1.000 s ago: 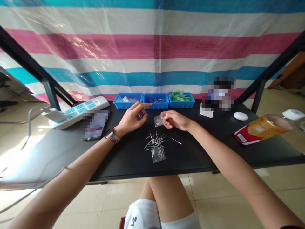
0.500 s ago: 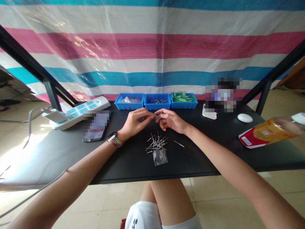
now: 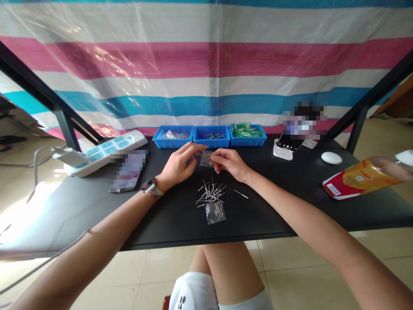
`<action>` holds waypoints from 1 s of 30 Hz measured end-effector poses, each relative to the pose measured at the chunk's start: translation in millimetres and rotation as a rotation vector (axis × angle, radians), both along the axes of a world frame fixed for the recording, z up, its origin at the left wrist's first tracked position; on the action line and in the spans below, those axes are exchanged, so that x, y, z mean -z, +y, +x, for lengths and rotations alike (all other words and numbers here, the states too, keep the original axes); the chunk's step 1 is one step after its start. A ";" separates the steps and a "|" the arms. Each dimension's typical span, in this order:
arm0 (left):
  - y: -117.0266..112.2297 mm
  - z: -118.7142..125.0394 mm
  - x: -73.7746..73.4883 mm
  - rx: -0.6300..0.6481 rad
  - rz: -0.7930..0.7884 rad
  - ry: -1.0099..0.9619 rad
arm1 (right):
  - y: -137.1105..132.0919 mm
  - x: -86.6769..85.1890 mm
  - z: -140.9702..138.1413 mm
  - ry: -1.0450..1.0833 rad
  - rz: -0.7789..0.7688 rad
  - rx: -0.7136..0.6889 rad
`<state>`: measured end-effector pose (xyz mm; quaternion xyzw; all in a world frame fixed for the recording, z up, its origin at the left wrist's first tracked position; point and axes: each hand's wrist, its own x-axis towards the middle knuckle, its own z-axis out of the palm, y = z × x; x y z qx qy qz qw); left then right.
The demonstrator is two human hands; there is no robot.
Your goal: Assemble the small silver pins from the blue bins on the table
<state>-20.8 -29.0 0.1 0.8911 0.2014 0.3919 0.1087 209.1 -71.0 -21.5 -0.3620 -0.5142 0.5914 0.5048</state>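
My right hand [image 3: 230, 163] pinches a small clear plastic bag [image 3: 205, 159] between thumb and fingers, above the black table. My left hand [image 3: 181, 165] is just left of that bag, thumb and fingers apart; its fingertips reach the bag's top edge, and I cannot tell if they touch it. Nearer to me lies a loose pile of blind rivets [image 3: 211, 193], with a single blind rivet [image 3: 241, 194] apart on the right. Another clear bag [image 3: 215, 213], with a few slim copper-coloured pieces showing inside, lies flat against the pile's near side.
Behind my hands stand three blue bins: one with clear bags [image 3: 172, 143], one with metal pieces [image 3: 211, 143], one with green packets [image 3: 248, 141]. A power strip [image 3: 111, 150] and phone [image 3: 130, 170] lie left. Right are a phone stand [image 3: 282, 153], white oval object [image 3: 331, 158] and bottle [image 3: 364, 178].
My hands have drawn apart slightly. The left fingers have opened and moved left, while the small bag now shows clearly in my right hand's pinch.
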 end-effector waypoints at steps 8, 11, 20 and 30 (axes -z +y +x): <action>6.2 -0.8 -0.2 0.019 0.165 0.082 | -1.6 -3.8 0.6 -0.009 -0.049 -0.018; 5.0 1.2 -1.2 0.012 0.090 0.042 | -3.4 -6.1 1.2 -0.023 -0.057 -0.035; 31.9 -3.9 4.3 -0.259 -0.515 -0.489 | -22.7 -36.0 15.3 -0.349 0.138 -0.301; 59.8 -21.4 9.9 -0.279 -0.853 -0.881 | -76.3 -69.4 -0.8 -1.046 0.400 -0.618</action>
